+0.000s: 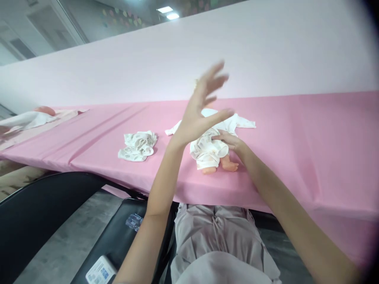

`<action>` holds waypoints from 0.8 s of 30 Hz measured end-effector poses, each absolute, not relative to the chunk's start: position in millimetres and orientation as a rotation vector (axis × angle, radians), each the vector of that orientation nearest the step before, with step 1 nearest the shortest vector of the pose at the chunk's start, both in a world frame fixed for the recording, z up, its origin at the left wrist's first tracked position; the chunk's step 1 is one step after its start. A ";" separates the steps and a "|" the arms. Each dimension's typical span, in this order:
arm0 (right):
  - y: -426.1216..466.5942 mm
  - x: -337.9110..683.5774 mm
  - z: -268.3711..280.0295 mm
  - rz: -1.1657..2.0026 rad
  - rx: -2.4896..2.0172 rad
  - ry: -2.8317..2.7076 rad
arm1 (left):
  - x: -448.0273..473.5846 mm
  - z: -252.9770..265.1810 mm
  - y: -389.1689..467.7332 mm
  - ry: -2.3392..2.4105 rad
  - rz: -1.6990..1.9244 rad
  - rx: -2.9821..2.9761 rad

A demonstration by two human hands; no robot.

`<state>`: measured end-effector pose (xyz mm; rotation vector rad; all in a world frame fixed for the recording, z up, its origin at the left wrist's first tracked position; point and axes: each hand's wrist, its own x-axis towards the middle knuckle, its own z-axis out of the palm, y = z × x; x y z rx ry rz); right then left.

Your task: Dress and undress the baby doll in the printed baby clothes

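My left hand is raised above the table, fingers spread and slightly blurred, with nothing in it. Below it a baby doll lies with its bare feet pointing towards me. Around the doll's legs are bunched, patterned white baby pants. A white long-sleeved baby shirt covers the upper body, and my left hand hides part of it. My right hand is at the waist of the pants, its fingers closed on the cloth. The doll's head cannot be made out.
A crumpled patterned white cloth lies to the left on the pink-covered table. Farther left, another doll rests on a pale cloth. A white partition stands behind. A black chair at my left holds a white box.
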<state>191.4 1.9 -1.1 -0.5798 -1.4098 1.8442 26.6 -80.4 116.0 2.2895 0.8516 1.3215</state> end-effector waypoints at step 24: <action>2.7 181.9 -1.7 1.759 -0.615 -1.552 | -6.6 1.8 -0.3 0.848 0.952 1.520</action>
